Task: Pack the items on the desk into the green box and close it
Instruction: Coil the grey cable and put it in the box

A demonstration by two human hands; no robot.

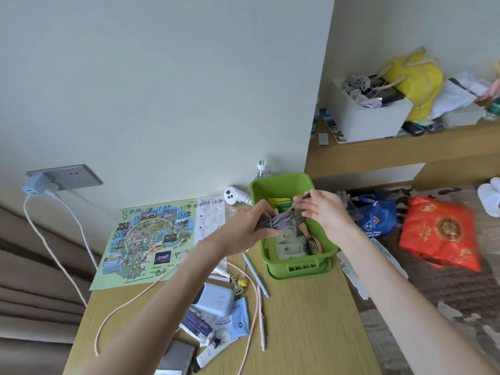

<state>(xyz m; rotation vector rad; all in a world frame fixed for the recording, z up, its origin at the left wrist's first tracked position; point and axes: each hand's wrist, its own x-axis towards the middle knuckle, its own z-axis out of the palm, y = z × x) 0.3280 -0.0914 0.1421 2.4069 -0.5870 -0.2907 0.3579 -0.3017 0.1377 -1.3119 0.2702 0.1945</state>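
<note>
Green box [286,182] sits open at the far right end of the table [303,320], and I have both hands over its near-left part with a coiled grey braided cable [277,221] between them. My left hand [251,223] is closed around the left end of the bundle; the grip of my right hand [322,209] is pinched on the loose tail of the cable, which rises from the coil up to my fingertips. The bundle's long axis runs roughly left to right, across the box's width, and it hangs directly above the opening, so as I judge it the coming move is only a short drop straight down. Both hands are about equally near; the left carries the weight.

Inside the box I can see a black hairbrush [311,243] against the right wall, a white tube [290,249] beside it, and yellow and green packets [281,203] toward the far end. There looks to be room on top of these.

Plenty is left on the table, I think: a pale blue power bank [216,299], a wipes pack [235,322], two pens [255,274], a pink cable [121,307], a tube of cream [213,353] and a paper map [151,239]. I cannot see any lid for certain.
</note>
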